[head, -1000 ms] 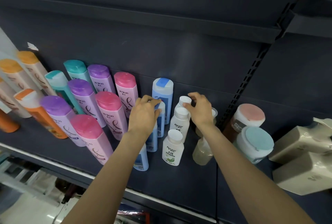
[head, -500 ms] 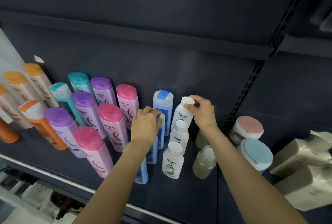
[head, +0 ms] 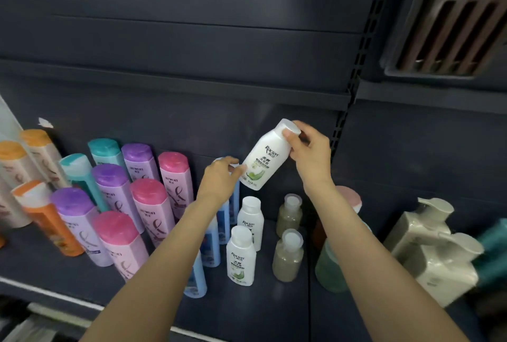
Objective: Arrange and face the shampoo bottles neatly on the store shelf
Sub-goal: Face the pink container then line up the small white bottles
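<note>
Now the right hand [head: 311,154] holds a white bottle [head: 264,159] in the air, above the shelf [head: 247,311] and in front of the back panel. The fingers are curled round the cap and the neck; the bottle is tilted, cap up to the right, label w/ green leaf toward the camera. The left hand [head: 219,180] is just beside its lower edge. Its fingertips [head: 241,167] look to touch the bottle or nearly, I cannot tell which. They are bent narrow over the top of a blue bottle [head: 234,201] at the back of the blue row, and if they really grip that cap I cannot tell.

Below, two more white bottles [head: 241,255] stand one behind the other, approx. in a line. Right of them are two cloudy bottles [head: 288,254], left the blue row, then the pink bottles [head: 148,204] and the purple ones.

Risks, as I judge:
- The grip is only at the cap, so the heavy body can swing or slip, esp. if the cap is smooth.
- The gap at the back of the white row is narrow, betw. the blue bottle and the rear cloudy one. Coming down tilted, the base can knock a neighbour, and one fall can take the row.
- The left forearm lies over the blue row; pulling it back fast can tip those.
- Label may end turned sideways, then facing is not done.
</note>
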